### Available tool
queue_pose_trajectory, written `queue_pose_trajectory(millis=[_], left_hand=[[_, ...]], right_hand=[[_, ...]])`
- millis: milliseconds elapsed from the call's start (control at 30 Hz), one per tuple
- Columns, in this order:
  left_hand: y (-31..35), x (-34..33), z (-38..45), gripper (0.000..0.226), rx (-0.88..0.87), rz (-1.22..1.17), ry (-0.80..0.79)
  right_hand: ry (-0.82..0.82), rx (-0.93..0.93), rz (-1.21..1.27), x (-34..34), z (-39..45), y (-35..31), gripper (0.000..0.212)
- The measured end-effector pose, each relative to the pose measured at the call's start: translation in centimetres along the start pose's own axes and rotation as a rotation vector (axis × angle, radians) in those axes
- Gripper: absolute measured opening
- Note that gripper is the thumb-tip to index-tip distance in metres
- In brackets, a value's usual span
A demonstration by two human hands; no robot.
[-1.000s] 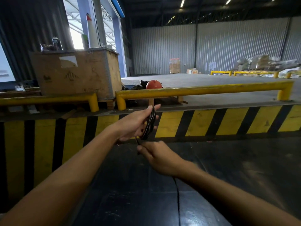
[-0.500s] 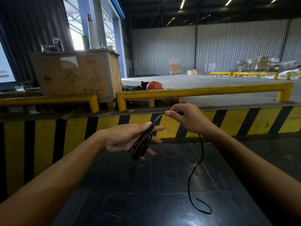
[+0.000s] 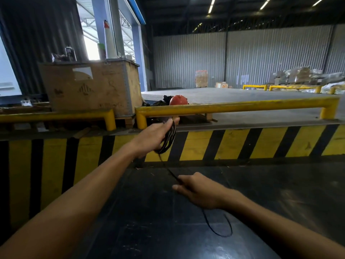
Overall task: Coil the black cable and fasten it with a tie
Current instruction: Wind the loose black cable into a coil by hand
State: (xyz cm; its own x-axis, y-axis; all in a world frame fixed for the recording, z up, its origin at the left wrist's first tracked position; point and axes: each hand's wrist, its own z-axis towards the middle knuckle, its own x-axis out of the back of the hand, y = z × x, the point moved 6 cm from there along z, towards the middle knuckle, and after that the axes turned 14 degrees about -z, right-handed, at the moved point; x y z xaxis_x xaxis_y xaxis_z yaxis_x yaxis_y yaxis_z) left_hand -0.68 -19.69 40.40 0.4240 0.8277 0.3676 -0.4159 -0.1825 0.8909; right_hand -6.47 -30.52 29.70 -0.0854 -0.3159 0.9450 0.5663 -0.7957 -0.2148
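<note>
My left hand (image 3: 155, 135) is raised in front of the striped barrier and grips a bundle of black cable loops (image 3: 169, 140), several turns hanging over the fingers. From the bundle a single strand of cable runs down and right into my right hand (image 3: 200, 191), which pinches it low over the black surface. Below that hand the loose tail of the cable (image 3: 220, 228) curls in a loop on the black surface. No tie is visible.
A black work surface (image 3: 149, 221) lies under my arms. Behind it stands a yellow-and-black striped barrier (image 3: 233, 144) topped by a yellow rail (image 3: 233, 107). A wooden crate (image 3: 89, 88) sits at the left, a red helmet (image 3: 178, 100) behind the rail.
My right hand dropped from up by the rail to low over the black surface, pulling the strand down. My left hand rose with the bundle toward the rail.
</note>
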Motion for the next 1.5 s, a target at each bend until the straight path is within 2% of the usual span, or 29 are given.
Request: queue_pose_trajectory(millis=[100, 167, 267, 333, 433, 467, 533, 600, 700, 800, 900, 1000, 1067, 1133, 1233, 1267, 1333, 1433, 1500], left_hand=[[-3.2, 0.6, -0.8, 0.047, 0.175, 0.542, -0.064], [-5.1, 0.3, -1.8, 0.048, 0.323, 0.617, -0.141], [-6.0, -1.4, -3.0, 0.043, 0.436, 0.54, -0.287], [-5.5, -3.5, -3.8, 0.037, 0.462, 0.369, -0.465], [-2.9, -6.2, -4.5, 0.038, 0.425, -0.176, -0.647], [-1.9, -6.5, -4.2, 0.041, 0.393, -0.375, -0.653], [0.3, -6.5, -3.3, 0.05, 0.298, -0.711, -0.644], [1.2, -6.5, -2.2, 0.05, 0.212, -0.847, -0.585], [0.1, -6.7, -1.0, 0.042, 0.196, -0.763, -0.411], [-2.0, -5.3, -0.5, 0.04, 0.194, -0.661, -0.201], [-3.6, -3.3, -0.6, 0.046, 0.183, -0.323, -0.1], [-4.8, -3.0, -1.3, 0.046, 0.185, 0.011, -0.132], [-5.0, -3.6, -2.2, 0.043, 0.213, 0.109, -0.212], [-5.0, -4.6, -3.3, 0.038, 0.289, 0.108, -0.318], [-4.6, -6.1, -5.0, 0.047, 0.4, -0.055, -0.496], [-4.3, -6.3, -5.3, 0.053, 0.394, -0.129, -0.521], [-3.1, -6.4, -5.3, 0.063, 0.317, -0.314, -0.511], [-1.4, -6.7, -4.7, 0.053, 0.197, -0.531, -0.451], [-1.1, -7.1, -4.2, 0.048, 0.19, -0.643, -0.426]], right_hand=[[-0.02, 0.005, -0.146, 3.6, -1.0, 1.4, 0.022], [0.027, 0.001, -0.248, 6.6, -1.3, 2.5, 0.021], [0.171, -0.033, -0.365, 10.3, -1.0, 3.8, 0.022], [0.325, -0.118, -0.372, 11.8, -0.9, 5.1, 0.021], [0.494, -0.28, -0.232, 11.4, -1.6, 6.9, 0.028], [0.478, -0.321, -0.16, 10.0, -1.7, 7.2, 0.031], [0.334, -0.374, -0.033, 5.7, -1.8, 6.8, 0.031], [0.199, -0.343, 0.042, 1.0, -1.8, 4.2, 0.025], [0.155, -0.166, 0.14, -2.4, -1.8, -1.0, 0.014], [0.022, -0.155, 0.053, -2.0, -1.7, -2.4, 0.019], [-0.101, -0.119, -0.114, -0.1, -2.1, -2.4, 0.015], [-0.14, -0.014, -0.248, 2.7, -2.1, -2.8, 0.014], [-0.128, 0.06, -0.279, 4.8, -1.8, -2.8, 0.013], [-0.096, 0.087, -0.318, 7.0, -1.5, -2.4, 0.014], [0.032, 0.129, -0.325, 10.2, -1.7, -1.2, 0.014], [0.093, 0.125, -0.26, 11.1, -1.9, -0.6, 0.015], [0.211, 0.061, 0.034, 11.6, -2.2, 0.8, 0.015], [0.317, -0.092, 0.593, 8.5, -2.3, 2.1, 0.022], [0.349, -0.174, 0.978, 5.7, -2.1, 2.1, 0.029]])
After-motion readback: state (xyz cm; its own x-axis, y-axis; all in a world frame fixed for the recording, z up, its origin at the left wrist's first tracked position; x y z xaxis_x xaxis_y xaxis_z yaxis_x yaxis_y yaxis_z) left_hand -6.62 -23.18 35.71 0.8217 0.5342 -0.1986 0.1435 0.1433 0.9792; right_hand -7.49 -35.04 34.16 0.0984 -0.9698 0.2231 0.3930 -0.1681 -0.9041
